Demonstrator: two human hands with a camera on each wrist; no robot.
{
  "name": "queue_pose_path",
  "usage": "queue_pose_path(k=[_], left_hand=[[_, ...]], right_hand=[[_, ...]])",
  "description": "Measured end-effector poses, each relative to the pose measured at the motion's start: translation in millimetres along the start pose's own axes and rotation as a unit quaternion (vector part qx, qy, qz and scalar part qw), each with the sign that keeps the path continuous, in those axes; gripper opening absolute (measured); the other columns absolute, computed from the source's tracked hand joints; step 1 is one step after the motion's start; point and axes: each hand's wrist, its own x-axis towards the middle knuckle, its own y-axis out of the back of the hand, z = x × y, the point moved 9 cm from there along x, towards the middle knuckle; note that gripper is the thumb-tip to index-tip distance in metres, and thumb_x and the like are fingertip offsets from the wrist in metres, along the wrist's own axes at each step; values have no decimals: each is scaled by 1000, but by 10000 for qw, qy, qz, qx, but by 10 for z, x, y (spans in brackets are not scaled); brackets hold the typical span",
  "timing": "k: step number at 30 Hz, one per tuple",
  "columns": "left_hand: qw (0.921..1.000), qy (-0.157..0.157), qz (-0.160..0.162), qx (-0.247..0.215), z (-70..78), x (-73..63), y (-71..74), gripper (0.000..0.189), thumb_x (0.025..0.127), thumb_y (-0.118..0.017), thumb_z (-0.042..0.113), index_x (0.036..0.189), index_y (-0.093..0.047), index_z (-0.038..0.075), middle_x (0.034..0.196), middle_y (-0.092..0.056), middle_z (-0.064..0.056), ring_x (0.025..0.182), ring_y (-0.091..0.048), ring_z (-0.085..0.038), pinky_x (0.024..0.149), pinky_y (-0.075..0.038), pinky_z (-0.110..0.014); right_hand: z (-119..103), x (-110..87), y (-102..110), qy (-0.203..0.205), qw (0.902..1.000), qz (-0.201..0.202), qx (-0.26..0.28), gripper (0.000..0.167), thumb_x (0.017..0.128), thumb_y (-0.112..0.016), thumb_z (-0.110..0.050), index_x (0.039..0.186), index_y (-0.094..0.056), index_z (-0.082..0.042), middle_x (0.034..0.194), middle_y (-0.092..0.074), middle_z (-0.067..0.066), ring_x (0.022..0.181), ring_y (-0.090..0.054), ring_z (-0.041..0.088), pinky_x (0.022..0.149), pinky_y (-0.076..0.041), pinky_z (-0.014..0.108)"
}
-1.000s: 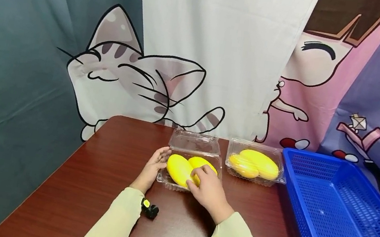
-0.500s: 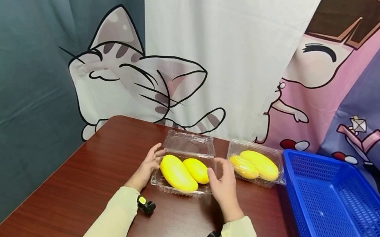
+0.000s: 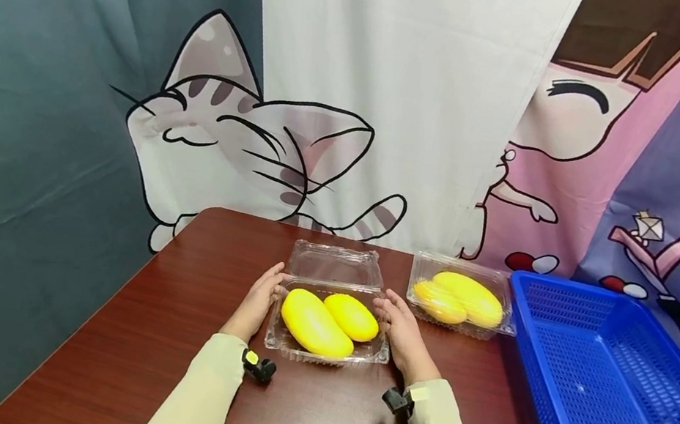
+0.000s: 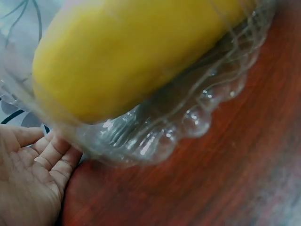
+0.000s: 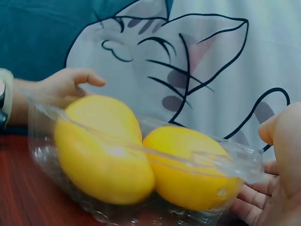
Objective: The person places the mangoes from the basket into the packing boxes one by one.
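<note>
Two yellow mangoes, a longer mango (image 3: 315, 324) and a shorter mango (image 3: 353, 318), lie side by side in a clear plastic clamshell box (image 3: 372, 356). Its transparent lid (image 3: 336, 266) is folded back toward the curtain. At the box's left wall is my left hand (image 3: 254, 307), fingers extended along the side; in the left wrist view the fingertips of this hand (image 4: 35, 174) meet the plastic. My right hand (image 3: 406, 335) stands at the opposite wall, its thumb raised and fingers against the side, as the right wrist view shows of the hand (image 5: 280, 174). Neither hand touches the fruit.
A second clear box (image 3: 425, 263) with two yellow mangoes (image 3: 468, 297) stands behind on the right. Beside it a large blue plastic basket (image 3: 537, 377) fills the table's right side. The brown table (image 3: 158, 346) ends at a printed curtain (image 3: 449, 111).
My right hand has left the shorter mango and moved to the box's right wall. The box has shifted slightly toward me and turned a little. My left hand stays at its left side.
</note>
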Motion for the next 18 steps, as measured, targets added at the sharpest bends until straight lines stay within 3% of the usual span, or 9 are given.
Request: queue_pose_path(k=[4, 9, 14, 18], left_hand=[[9998, 46, 31, 196, -4, -1, 12, 55, 108, -39, 31, 157, -35, 8, 134, -54, -15, 95, -56, -14, 104, -34, -41], [9995, -214, -221, -102, 41, 11, -24, 55, 109, -32, 28, 158, -32, 3, 146, -45, -21, 104, -57, -18, 108, -33, -46], [9956, -594, -551, -468, 123, 3, -54, 56, 107, -28, 26, 159, -28, 5, 159, -29, -21, 130, -48, -38, 114, -27, -54], [9915, -806, -655, -785, 204, -24, -57, 55, 107, -25, 25, 160, -25, 9, 160, -28, -19, 138, -39, -42, 113, -27, -52]], right_hand=[[-4, 14, -19, 35, 9994, -53, -353, 50, 109, -38, -15, 156, -30, 1, 142, -48, 29, 125, -46, 35, 96, -39, 37], [-21, 25, -21, 199, 9998, 28, -94, 49, 108, -38, -8, 156, -31, 0, 140, -47, 30, 115, -48, 29, 93, -38, 35], [-43, 32, -52, 449, 9986, -43, 266, 48, 107, -36, -1, 154, -30, 2, 145, -41, 32, 127, -43, 38, 98, -36, 38], [-57, 26, -52, 553, 9972, -15, 501, 51, 103, -36, 6, 153, -30, 0, 144, -40, 30, 136, -39, 42, 103, -37, 40]])
